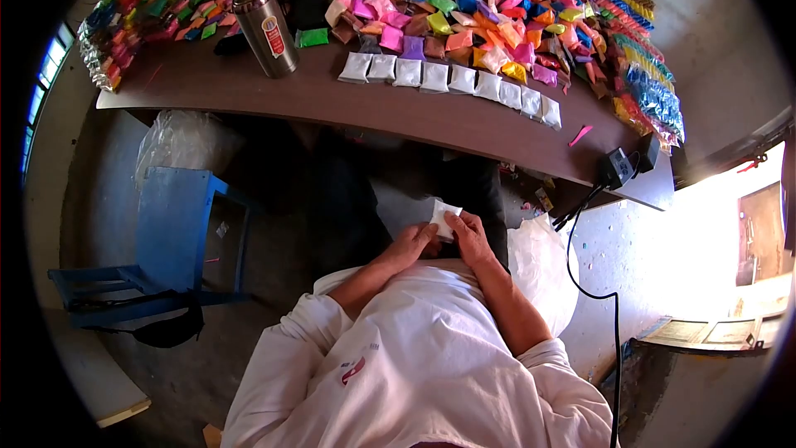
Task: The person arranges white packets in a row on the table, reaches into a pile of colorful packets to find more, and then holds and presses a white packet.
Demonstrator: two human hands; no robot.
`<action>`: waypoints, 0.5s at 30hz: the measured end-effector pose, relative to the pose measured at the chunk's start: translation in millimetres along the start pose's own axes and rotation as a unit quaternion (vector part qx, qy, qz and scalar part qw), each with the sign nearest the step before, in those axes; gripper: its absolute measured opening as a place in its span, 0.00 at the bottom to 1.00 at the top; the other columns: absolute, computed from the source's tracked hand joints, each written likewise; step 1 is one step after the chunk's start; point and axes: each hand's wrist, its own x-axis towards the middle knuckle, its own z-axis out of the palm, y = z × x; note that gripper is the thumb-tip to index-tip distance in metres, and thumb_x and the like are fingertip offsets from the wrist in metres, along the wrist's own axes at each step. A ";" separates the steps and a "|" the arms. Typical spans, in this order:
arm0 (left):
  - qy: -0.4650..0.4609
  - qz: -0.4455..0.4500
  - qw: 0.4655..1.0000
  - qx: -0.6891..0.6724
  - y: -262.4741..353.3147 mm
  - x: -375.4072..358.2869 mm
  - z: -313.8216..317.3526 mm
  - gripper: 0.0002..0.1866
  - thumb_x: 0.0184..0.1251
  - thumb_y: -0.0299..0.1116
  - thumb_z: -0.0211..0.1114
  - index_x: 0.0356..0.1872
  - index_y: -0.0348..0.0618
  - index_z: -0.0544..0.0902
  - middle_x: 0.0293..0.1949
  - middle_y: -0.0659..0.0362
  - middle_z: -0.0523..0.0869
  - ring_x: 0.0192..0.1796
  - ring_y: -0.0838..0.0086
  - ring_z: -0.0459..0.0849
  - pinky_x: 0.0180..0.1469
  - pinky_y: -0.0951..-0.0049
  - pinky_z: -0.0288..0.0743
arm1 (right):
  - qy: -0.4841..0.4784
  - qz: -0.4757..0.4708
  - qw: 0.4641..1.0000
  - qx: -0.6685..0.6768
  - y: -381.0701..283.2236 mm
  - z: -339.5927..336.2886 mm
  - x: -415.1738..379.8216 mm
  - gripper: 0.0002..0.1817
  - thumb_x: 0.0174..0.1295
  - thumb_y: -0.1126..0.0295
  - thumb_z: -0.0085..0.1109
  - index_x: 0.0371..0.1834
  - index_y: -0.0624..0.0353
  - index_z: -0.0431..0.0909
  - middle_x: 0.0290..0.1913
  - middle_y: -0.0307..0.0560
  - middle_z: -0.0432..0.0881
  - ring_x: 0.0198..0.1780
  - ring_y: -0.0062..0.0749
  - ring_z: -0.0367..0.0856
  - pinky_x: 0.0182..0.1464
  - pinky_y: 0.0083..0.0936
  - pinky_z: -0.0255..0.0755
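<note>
A small white packet (444, 217) is held between both hands over my lap, in front of the table edge. My left hand (412, 244) pinches its lower left side, and my right hand (469, 236) grips its right side with the thumb on top. On the brown table (249, 91), a row of several similar white packets (434, 77) lies side by side. Behind that row spreads a large pile of small colourful packets (497, 17).
A steel flask (267, 29) stands on the table at the left. At its right end are a black device (615, 169) with a hanging cable and a pink strip (580, 135). A blue chair (174, 224) is at the left, and a pale plastic bag (543, 270) at the right.
</note>
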 end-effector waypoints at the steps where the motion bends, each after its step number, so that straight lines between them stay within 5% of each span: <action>1: -0.006 0.006 1.000 0.006 -1.3 0.3 -0.6 0.25 0.76 0.51 0.47 0.38 0.36 0.79 0.30 0.57 0.83 0.32 0.74 0.80 0.40 0.74 0.75 | -0.002 -0.002 1.000 -0.015 3.0 -1.8 0.7 0.17 0.68 0.59 0.54 0.35 0.64 0.81 0.30 0.37 0.81 0.31 0.20 0.75 0.36 0.19 0.69; 8: -0.025 0.007 1.000 0.016 3.6 -1.8 -1.3 0.26 0.75 0.52 0.47 0.39 0.36 0.78 0.31 0.57 0.82 0.32 0.74 0.80 0.41 0.75 0.76 | -0.022 0.050 0.998 0.015 11.6 -14.6 5.9 0.13 0.66 0.63 0.55 0.38 0.65 0.80 0.32 0.41 0.82 0.31 0.25 0.78 0.36 0.22 0.71; 10: -0.012 -0.012 1.000 -0.007 2.2 -1.2 -0.7 0.26 0.75 0.53 0.47 0.40 0.36 0.79 0.32 0.57 0.82 0.33 0.74 0.80 0.40 0.75 0.76 | -0.013 0.062 0.984 0.164 7.8 -11.3 5.2 0.11 0.64 0.67 0.56 0.39 0.64 0.80 0.34 0.43 0.83 0.30 0.28 0.79 0.37 0.22 0.72; 15: -0.017 -0.013 1.000 0.003 2.1 -0.5 -5.0 0.28 0.74 0.57 0.46 0.42 0.39 0.80 0.33 0.57 0.84 0.36 0.73 0.82 0.44 0.73 0.77 | -0.085 0.031 0.990 0.112 -3.1 -2.9 2.0 0.10 0.60 0.70 0.57 0.40 0.64 0.79 0.35 0.44 0.83 0.32 0.28 0.80 0.36 0.22 0.73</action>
